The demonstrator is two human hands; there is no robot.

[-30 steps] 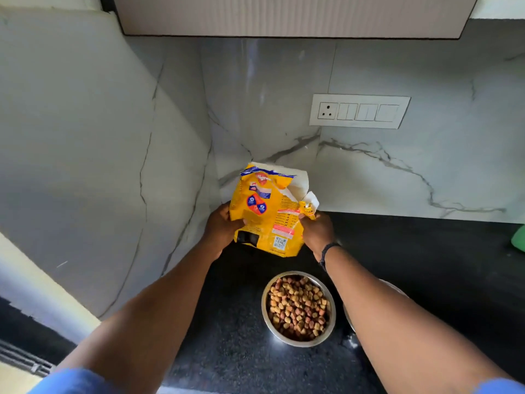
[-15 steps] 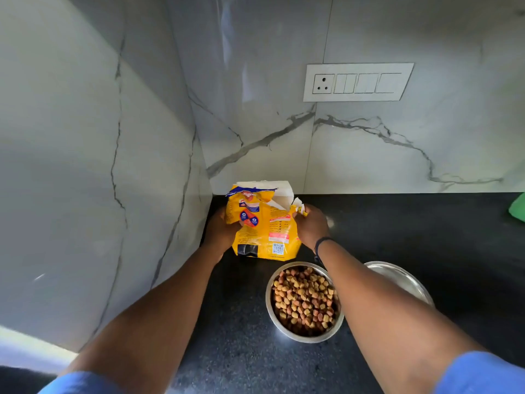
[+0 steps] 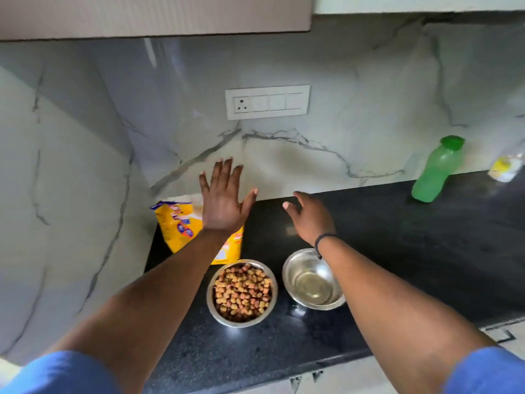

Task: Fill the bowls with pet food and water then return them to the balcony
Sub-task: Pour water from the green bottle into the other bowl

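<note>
A steel bowl (image 3: 212, 305) heaped with brown pet food kibble sits on the black counter (image 3: 397, 251). Right beside it stands a second steel bowl (image 3: 292, 268) that looks empty and shiny inside. The yellow pet food bag (image 3: 176, 226) stands in the corner against the marble wall, behind the full bowl. My left hand (image 3: 224, 200) hovers above the bag with fingers spread, holding nothing. My right hand (image 3: 309, 217) hangs open over the counter behind the empty bowl, a dark band on its wrist. A green bottle (image 3: 434, 172) stands far right by the wall.
A white socket and switch plate (image 3: 267, 102) is set in the marble backsplash. A cabinet underside (image 3: 153, 15) overhangs at the top. A blurred white and yellow item (image 3: 505, 166) lies at the far right. The counter's front edge runs along the bottom right.
Both hands have let go of the yellow bag, which now stands in the corner. They lifted up and opened. The view swung right, showing the second bowl fully and the green bottle.
</note>
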